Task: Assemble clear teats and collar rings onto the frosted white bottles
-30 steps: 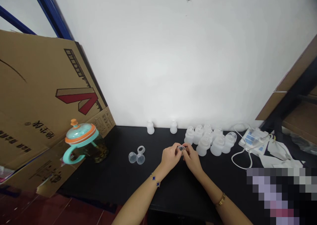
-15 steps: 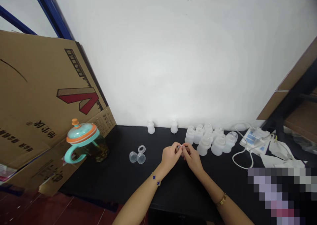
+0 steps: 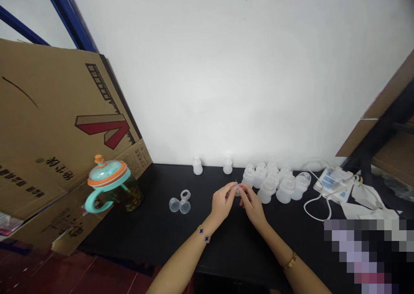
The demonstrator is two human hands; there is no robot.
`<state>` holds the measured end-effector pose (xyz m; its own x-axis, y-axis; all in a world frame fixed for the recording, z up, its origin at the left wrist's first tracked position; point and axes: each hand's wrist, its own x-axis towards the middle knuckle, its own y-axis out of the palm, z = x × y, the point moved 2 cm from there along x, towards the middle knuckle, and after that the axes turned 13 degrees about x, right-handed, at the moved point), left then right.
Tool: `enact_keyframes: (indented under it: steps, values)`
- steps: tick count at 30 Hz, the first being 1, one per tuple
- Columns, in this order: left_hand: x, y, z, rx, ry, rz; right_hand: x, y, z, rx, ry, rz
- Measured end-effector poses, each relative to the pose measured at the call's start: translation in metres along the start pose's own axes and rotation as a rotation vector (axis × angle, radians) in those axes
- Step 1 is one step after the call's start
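Note:
Between the fingertips of both hands is a small translucent bottle nipple (image 3: pixel 237 191), apparently with a ring around it. The fingers partly cover it. My left hand (image 3: pixel 223 202) pinches it from the left and my right hand (image 3: pixel 252 204) from the right, above the black table. Just beyond my right hand stands a cluster of several frosted white baby bottles (image 3: pixel 266 189) with clear caps. To the left of my hands lie two clear dome caps (image 3: pixel 174 204) and a white collar ring (image 3: pixel 185 195). Two open-necked bottles (image 3: pixel 197 167) stand apart against the wall.
A teal-lidded jug (image 3: pixel 111 186) with dark contents stands at the left, beside a large cardboard box (image 3: pixel 58 113). At the right lie a white cable (image 3: pixel 315 212) and a white-and-blue package (image 3: pixel 333 184). The white wall (image 3: pixel 210 78) bounds the black table (image 3: pixel 152 238) at the back.
The bottle nipple has turned in my fingers, and its narrow tip now shows pointing up. Both hands have shifted only slightly.

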<state>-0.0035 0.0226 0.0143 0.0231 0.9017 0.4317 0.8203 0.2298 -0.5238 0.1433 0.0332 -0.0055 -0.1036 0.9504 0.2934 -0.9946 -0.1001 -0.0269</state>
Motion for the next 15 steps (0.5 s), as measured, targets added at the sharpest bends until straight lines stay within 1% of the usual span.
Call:
enact_keyframes:
  steps: [3, 7, 10, 15]
  values:
    - [0.002, 0.004, 0.006, -0.166, -0.076, 0.011, 0.002, -0.001, -0.003, 0.070, 0.017, -0.004]
    - [0.006, 0.008, 0.014, -0.328, -0.133, -0.007, 0.007, -0.001, -0.011, 0.260, 0.060, -0.007]
    - [0.007, 0.009, 0.018, -0.358, -0.121, -0.005, 0.009, 0.000, -0.015, 0.330, 0.086, -0.010]
    - [0.007, 0.013, 0.018, -0.322, -0.063, 0.009, 0.009, -0.001, -0.015, 0.324, 0.083, -0.020]
